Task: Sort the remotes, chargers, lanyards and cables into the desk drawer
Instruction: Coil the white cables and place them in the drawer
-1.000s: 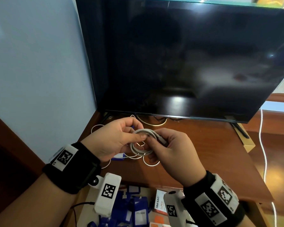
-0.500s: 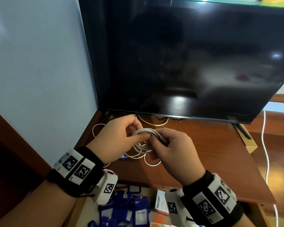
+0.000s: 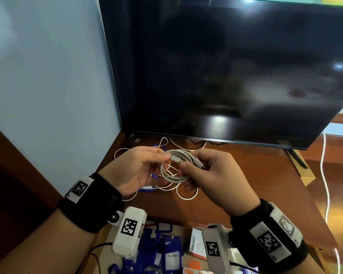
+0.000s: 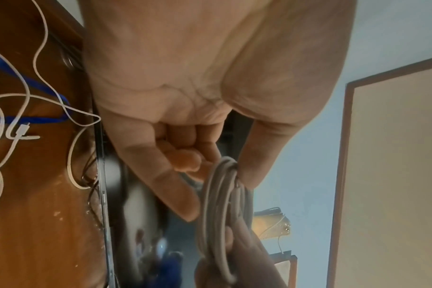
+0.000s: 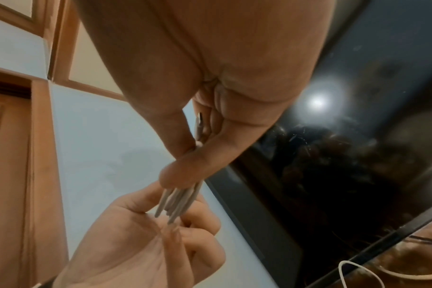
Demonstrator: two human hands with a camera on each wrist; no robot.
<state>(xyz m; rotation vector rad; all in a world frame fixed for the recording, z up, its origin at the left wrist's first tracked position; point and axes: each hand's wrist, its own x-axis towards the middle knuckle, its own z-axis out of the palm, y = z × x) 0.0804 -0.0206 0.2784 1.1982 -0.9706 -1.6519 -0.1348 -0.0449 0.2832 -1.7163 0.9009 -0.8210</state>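
A grey-white coiled cable hangs in the air above the wooden desk, held by both hands. My left hand pinches the coil's top left between thumb and fingers; in the left wrist view the cable runs past that thumb. My right hand pinches the coil's right side together with its plug ends; the right wrist view shows the cable strands squeezed between thumb and finger. Loose white cables and a blue lanyard lie on the desk below. The open drawer sits near me.
A large dark TV stands at the back of the desk, with a blue wall to the left. The drawer holds blue lanyard badge holders and small boxes. A white cord hangs down on the right.
The coil has been turned and lifted slightly between the hands, so the plug ends now show on top. My left hand has opened its hold to a lighter pinch.
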